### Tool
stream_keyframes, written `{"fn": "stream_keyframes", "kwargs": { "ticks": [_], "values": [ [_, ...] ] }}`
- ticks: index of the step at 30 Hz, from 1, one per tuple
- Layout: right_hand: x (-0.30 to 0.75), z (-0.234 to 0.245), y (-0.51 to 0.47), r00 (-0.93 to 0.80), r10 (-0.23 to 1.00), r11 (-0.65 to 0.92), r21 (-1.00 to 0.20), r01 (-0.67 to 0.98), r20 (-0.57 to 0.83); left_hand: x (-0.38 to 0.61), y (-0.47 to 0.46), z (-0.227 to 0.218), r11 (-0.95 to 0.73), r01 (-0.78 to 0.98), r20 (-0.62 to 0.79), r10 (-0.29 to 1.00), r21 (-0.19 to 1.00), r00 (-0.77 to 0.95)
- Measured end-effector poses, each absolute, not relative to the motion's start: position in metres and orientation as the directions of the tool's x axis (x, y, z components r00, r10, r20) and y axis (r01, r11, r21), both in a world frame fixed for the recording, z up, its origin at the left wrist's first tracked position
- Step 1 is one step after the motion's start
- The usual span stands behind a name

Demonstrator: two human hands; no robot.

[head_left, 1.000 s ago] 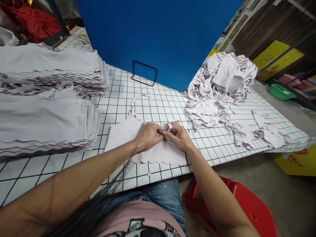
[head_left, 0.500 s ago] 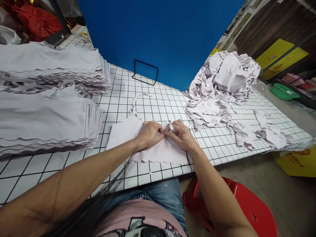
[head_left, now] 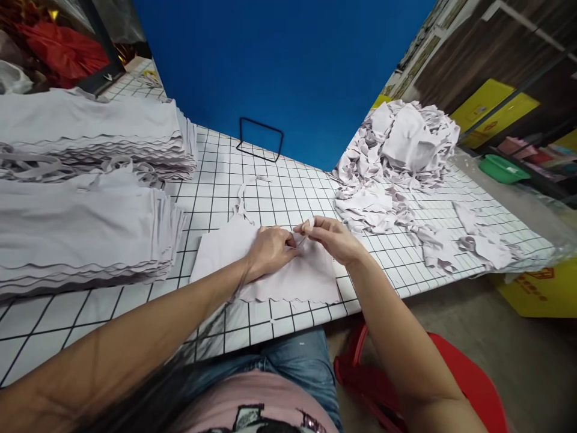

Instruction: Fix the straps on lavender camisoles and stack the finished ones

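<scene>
While I monitor remotely, the smooth, pale, wavy-edged garment lies in front of the blue panel. The left hand grips it with curled fingers; the right hand pinches a narrow, pale strip at the fingertips. Layered fabric stacks sit left of the panel; a crumpled cloth heap sits right.

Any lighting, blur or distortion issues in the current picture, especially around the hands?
Head view: fairly even light on the gridded table; head view: wide-angle stretching, plainest in the left forearm near the edge; head view: brown backdrop looks streaked, dark hair blurs across lower left; head view: left hand and right hand reasonably clear, fine detail between them too small to judge.
</scene>
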State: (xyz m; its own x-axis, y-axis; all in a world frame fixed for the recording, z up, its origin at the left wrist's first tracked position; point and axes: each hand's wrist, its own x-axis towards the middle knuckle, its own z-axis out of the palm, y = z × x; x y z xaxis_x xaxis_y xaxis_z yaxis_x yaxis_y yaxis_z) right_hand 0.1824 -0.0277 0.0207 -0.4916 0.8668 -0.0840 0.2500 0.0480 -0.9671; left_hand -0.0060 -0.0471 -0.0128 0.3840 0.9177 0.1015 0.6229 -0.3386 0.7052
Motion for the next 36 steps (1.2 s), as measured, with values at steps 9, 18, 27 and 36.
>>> {"fn": "stream_keyframes", "kwargs": {
  "ticks": [9, 18, 27, 36],
  "values": [
    [0.158, 0.052, 0.035, -0.243, 0.955, -0.071, -0.924, 0.377, -0.172, -0.008, -0.047, -0.018, -0.409, 0.689, 0.112, 0.894, 0.598, 0.433],
    [0.146, -0.023, 0.043, 0.016, 0.973, 0.088, -0.437, 0.895, 0.231, 0.003, -0.060, -0.041, -0.537, 0.778, 0.278, 0.841, 0.325, 0.464],
    [0.146, -0.020, 0.041, -0.207, 0.887, 0.292, -0.152, 0.944, 0.413, -0.035, -0.036, 0.007, -0.347, 0.839, 0.222, 0.935, 0.420, 0.275],
    [0.051, -0.005, 0.069, -0.692, 0.696, 0.706, -0.003, 0.709, 0.193, -0.104, -0.010, -0.012, 0.005, 0.879, 0.110, 0.992, 0.476, -0.065]
  ]
}}
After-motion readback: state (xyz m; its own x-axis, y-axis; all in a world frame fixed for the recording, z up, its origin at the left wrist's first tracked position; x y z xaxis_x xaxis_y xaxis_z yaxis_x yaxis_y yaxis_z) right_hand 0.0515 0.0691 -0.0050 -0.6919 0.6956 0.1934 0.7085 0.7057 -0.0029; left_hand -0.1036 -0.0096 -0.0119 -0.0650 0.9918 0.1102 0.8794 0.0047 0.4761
